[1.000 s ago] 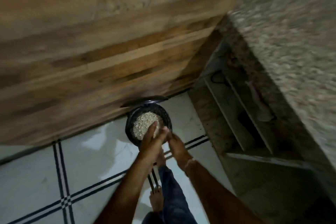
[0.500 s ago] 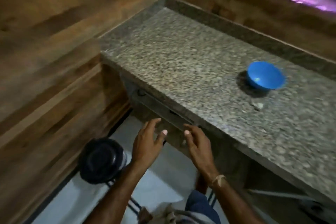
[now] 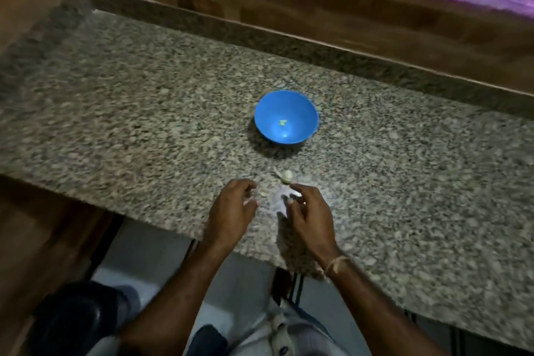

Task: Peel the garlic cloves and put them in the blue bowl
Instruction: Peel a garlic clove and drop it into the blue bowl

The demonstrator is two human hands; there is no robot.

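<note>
Head view: garlic clove (image 3: 287, 176), blurred

Home kitchen, speckled granite counter (image 3: 144, 101), wood-panelled wall (image 3: 318, 17), tiled floor (image 3: 239, 292)

Speckled granite counter (image 3: 144, 101); wood-panel wall (image 3: 318, 9) behind; pale tiled floor (image 3: 150, 263) below; dim light

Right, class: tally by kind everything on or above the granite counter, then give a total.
blue bowl: 1
pale piece in the bowl: 1
garlic clove on the counter: 1
whitish skin scrap: 1
hands: 2, left hand, right hand
Total: 6
</note>
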